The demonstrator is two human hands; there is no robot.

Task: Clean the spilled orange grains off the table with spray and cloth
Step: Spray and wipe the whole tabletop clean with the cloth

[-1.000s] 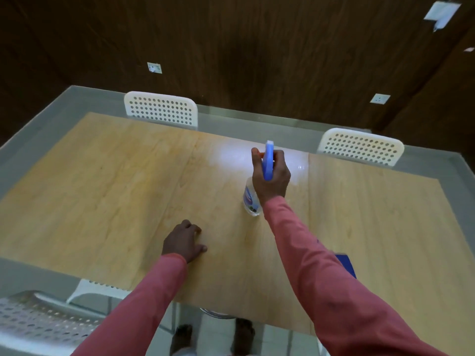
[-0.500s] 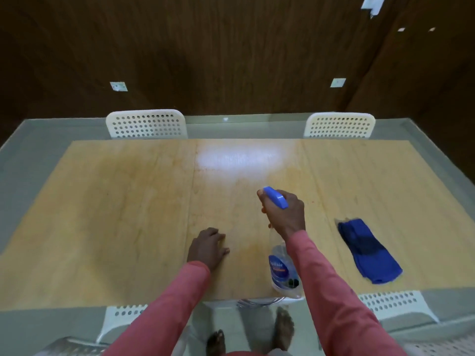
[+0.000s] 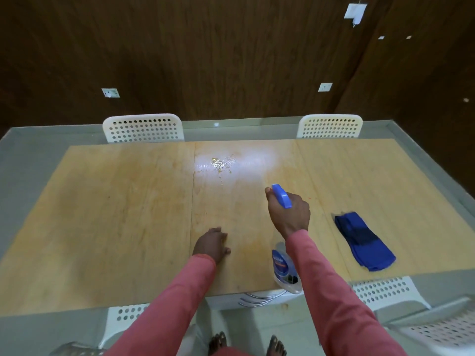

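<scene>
My right hand (image 3: 289, 214) grips the neck of a clear spray bottle (image 3: 284, 268) with a blue trigger head (image 3: 281, 195), held above the near middle of the wooden table (image 3: 115, 214); the nozzle points away toward the far side. A wet, shiny patch with orange grains (image 3: 218, 164) lies at the far middle of the table. A folded blue cloth (image 3: 363, 241) lies flat on the table to the right of my right arm. My left hand (image 3: 212, 244) rests on the table near its front edge, fingers loosely curled, holding nothing.
Two white perforated chairs (image 3: 144, 128) (image 3: 330, 125) stand at the far side against a dark wood wall. More white chairs (image 3: 385, 291) are tucked at the near edge. My bare feet (image 3: 246, 343) show below the table's front edge.
The view has pulled back and levelled, and the blue cloth came into sight. My right hand drew the bottle nearer. The wet grain patch now shows at the far middle.
</scene>
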